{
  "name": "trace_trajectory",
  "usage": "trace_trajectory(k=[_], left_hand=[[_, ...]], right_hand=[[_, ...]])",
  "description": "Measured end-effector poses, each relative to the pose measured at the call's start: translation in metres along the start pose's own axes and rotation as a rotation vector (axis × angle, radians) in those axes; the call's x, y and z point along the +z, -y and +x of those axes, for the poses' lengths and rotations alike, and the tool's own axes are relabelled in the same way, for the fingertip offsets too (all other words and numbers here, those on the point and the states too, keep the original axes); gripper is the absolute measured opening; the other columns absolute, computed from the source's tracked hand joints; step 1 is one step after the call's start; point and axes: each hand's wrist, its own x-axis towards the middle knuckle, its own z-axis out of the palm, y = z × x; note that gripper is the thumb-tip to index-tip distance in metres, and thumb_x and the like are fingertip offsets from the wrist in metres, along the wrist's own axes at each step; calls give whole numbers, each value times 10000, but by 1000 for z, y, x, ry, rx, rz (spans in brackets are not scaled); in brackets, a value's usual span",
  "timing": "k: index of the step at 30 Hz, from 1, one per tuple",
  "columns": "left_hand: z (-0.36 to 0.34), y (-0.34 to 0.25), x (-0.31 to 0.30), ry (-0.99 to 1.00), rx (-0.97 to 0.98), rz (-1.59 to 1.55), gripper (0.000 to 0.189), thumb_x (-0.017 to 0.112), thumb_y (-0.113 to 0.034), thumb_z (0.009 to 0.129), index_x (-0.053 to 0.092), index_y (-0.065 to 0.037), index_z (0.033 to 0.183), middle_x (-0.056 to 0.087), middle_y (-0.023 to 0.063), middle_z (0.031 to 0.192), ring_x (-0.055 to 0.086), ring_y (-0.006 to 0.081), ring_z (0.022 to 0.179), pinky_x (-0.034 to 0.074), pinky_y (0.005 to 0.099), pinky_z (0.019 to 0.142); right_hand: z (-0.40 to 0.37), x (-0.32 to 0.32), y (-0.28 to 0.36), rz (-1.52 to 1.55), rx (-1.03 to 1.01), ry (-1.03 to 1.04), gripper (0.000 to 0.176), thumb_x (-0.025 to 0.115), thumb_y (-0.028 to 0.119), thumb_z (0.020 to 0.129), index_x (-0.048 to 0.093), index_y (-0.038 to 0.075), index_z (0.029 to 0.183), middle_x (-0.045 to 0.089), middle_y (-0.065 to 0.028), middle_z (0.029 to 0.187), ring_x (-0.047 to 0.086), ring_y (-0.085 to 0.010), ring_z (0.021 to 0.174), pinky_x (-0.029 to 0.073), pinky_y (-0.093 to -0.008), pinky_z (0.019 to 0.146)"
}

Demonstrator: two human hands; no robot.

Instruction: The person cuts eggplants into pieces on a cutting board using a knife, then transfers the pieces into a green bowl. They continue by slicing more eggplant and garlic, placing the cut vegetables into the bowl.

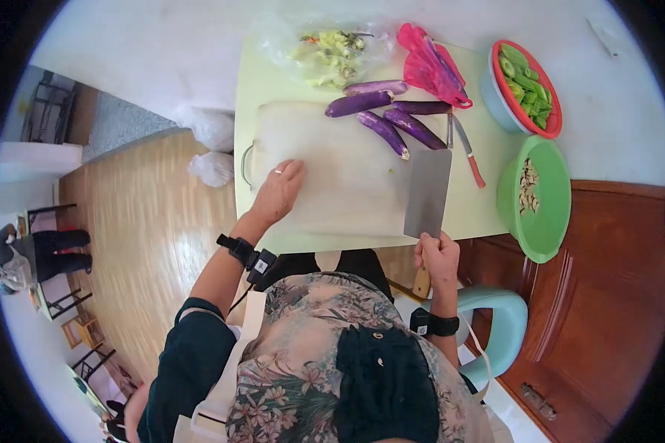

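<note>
Seen from the head camera, the left hand (279,193) lies flat with fingers spread on the bare middle of the white cutting board (332,214), palm down and holding nothing. That flat press looks like it pins the board to the pale green table (253,81). The right hand (437,258) is closed tight round the wooden handle of the cleaver (428,193). Its broad blade points away from the body and rests over the board's right edge, well apart from the left fingers. 5 eggplants (367,103) lie together at the board's far edge, just beyond the blade tip, within easy reach. A small red-handled knife (467,151) lies beside them on the table. Off to the right, clear of the cutting surface, sit a red-rimmed bowl (495,103) of green pieces and a green bowl (550,221).
</note>
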Motion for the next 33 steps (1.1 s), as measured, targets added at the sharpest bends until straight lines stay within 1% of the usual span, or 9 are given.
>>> trace_trajectory(k=[6, 13, 18, 21, 25, 26, 27, 29, 33], left_hand=[[-9, 11, -4, 57, 95, -39, 299, 508, 24, 728, 587, 0, 1016, 527, 155, 1148, 506, 341, 1074, 446, 416, 861], [2, 12, 2, -3, 153, -94, 148, 533, 47, 721, 584, -9, 848, 542, 137, 893, 537, 334, 839, 468, 400, 723], [13, 14, 6, 47, -136, -191, 143, 606, 50, 685, 602, -12, 814, 553, 120, 775, 564, 284, 748, 473, 376, 668], [64, -32, 1, 41, -266, -441, 145, 607, 26, 693, 610, -21, 831, 562, 111, 759, 570, 246, 704, 475, 348, 645], [178, -135, 10, 58, 33, -654, 132, 639, -79, 730, 621, -27, 850, 575, 94, 778, 583, 211, 753, 476, 329, 662], [210, -159, 20, 34, 182, -634, 155, 642, -47, 791, 623, -18, 943, 618, 76, 909, 600, 141, 809, 496, 276, 733], [235, -191, 33, 89, 113, -1101, 195, 642, -24, 772, 615, -22, 965, 607, 80, 930, 598, 164, 864, 513, 295, 738], [282, -252, 22, -87, 455, -725, 284, 597, -8, 759, 577, -22, 1042, 570, 102, 959, 584, 229, 974, 564, 321, 729], [296, -301, 44, -98, 393, -766, 269, 556, -4, 764, 602, -49, 1025, 560, 126, 978, 585, 281, 951, 553, 374, 710]], right_hand=[[-18, 13, -14, 92, 15, -157, 191, 589, 133, 863, 550, -2, 733, 556, -39, 577, 503, -96, 457, 380, -255, 429], [-36, 5, -29, 223, 10, -207, 211, 591, 151, 861, 551, -5, 724, 553, -46, 559, 514, -97, 442, 407, -267, 426], [-44, -28, -27, 254, -6, -286, 215, 586, 149, 861, 552, 3, 708, 561, -48, 562, 509, -98, 435, 402, -266, 420], [-50, -57, -24, 267, -44, -372, 212, 581, 145, 862, 558, 5, 705, 560, -46, 558, 505, -96, 433, 395, -262, 418], [-53, -91, -21, 323, -135, -505, 177, 560, 121, 871, 553, 7, 735, 556, -48, 578, 502, -108, 430, 392, -255, 412], [-54, -101, -22, 298, -139, -545, 151, 538, 104, 889, 548, 7, 774, 556, -53, 606, 503, -119, 427, 397, -253, 405], [-56, -111, -23, 296, -142, -529, 151, 538, 104, 889, 548, 7, 774, 556, -53, 606, 503, -119, 427, 397, -253, 405], [-57, -125, -23, 263, -190, -617, 152, 540, 121, 900, 539, 3, 804, 553, -61, 622, 500, -130, 430, 400, -256, 404], [-60, -140, -15, 417, -213, -694, 153, 569, 118, 867, 536, 13, 761, 541, -51, 584, 496, -124, 431, 391, -262, 409]])
